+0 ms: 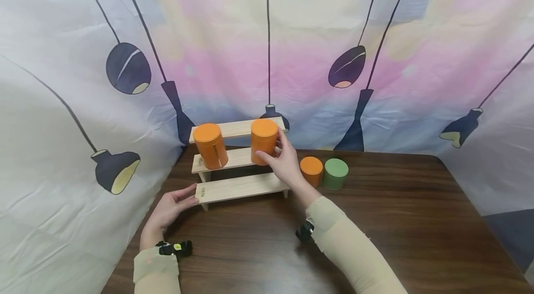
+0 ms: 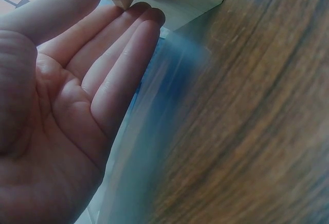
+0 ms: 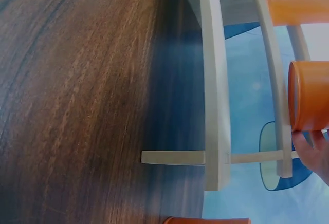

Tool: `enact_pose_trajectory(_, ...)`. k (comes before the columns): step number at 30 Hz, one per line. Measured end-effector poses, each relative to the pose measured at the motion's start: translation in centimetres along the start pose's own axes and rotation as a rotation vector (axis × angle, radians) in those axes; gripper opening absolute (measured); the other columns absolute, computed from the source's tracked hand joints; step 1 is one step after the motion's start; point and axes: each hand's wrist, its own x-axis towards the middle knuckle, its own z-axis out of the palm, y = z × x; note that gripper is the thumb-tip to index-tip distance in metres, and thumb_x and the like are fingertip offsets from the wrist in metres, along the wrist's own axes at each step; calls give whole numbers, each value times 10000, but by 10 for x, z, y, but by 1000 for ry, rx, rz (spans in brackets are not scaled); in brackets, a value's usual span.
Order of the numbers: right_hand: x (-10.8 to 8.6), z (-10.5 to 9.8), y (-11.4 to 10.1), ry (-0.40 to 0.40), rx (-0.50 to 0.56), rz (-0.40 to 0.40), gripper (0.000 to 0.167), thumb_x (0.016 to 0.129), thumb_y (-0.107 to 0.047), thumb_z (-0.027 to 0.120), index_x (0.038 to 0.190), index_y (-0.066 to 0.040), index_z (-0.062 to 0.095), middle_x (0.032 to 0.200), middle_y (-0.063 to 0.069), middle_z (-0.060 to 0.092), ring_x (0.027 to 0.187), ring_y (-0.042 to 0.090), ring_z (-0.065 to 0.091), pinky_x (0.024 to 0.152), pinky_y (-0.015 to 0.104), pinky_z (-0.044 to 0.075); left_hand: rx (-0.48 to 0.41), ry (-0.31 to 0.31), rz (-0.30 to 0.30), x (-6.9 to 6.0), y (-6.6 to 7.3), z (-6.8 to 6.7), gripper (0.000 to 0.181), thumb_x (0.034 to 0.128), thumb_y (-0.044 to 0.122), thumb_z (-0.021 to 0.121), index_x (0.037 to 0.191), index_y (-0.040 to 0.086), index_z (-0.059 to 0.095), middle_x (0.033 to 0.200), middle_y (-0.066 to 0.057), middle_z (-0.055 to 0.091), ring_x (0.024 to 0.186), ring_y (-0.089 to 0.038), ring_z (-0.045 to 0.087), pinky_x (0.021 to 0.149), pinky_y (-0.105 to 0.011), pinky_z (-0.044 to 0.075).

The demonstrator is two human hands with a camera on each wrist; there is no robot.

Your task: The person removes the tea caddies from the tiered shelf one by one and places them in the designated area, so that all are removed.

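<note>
My right hand (image 1: 287, 158) grips an orange lidded canister (image 1: 263, 138) at the right part of the middle step of a three-step wooden stand (image 1: 242, 188). In the right wrist view the base of the held canister (image 3: 311, 95) is close against that step; whether it bears weight there I cannot tell. A second orange canister (image 1: 212, 146) stands upright at the left of the same step. With thumb and fingers my left hand (image 1: 168, 208) holds the left end of the lowest step. The left wrist view shows its fingertips (image 2: 150, 16) beside the wood.
Right of the stand, an orange canister (image 1: 311, 171) and a green canister (image 1: 335, 173) stand side by side on the dark wooden table (image 1: 375, 224). Behind the table hangs a cloth (image 1: 308, 20) printed with lamps.
</note>
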Motion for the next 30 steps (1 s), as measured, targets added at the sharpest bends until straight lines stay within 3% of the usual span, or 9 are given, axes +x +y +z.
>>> enact_pose_trajectory(8, -9, -16, -7, -4, 115, -46, 925, 939, -158, 863, 1684, -231, 320, 1512, 57, 537, 1391, 277, 551, 1109, 470, 521, 21, 14, 2, 0, 0, 0, 691, 985, 329, 810, 1537, 4, 550, 1586, -162, 511, 1375, -320, 605, 1136, -476, 467)
enact_pose_trajectory(14, -16, -34, -4, -16, 194, -107, 920, 929, -47, 848, 1675, -193, 330, 1516, 95, 541, 1389, 297, 575, 1125, 492, 504, -15, 6, 7, 0, 0, 1, 698, 978, 324, 818, 1529, -13, 552, 1588, -175, 507, 1392, -356, 584, 1153, -508, 437)
enact_pose_trajectory(23, -30, -65, -5, 53, 72, -93, 901, 916, -138, 883, 1657, -208, 376, 1468, 100, 586, 1300, 310, 626, 1105, 549, 512, -15, 14, -17, 0, 2, 1, 708, 965, 337, 831, 1530, 4, 562, 1581, -151, 523, 1403, -338, 577, 1161, -508, 435)
enact_pose_trajectory(30, -47, -91, -13, 104, 66, -95, 889, 917, -61, 863, 1652, -172, 376, 1491, 90, 564, 1311, 312, 609, 1116, 570, 495, -37, 15, -34, 2, -1, 0, 725, 961, 350, 833, 1541, 16, 553, 1599, -138, 507, 1402, -320, 580, 1167, -496, 426)
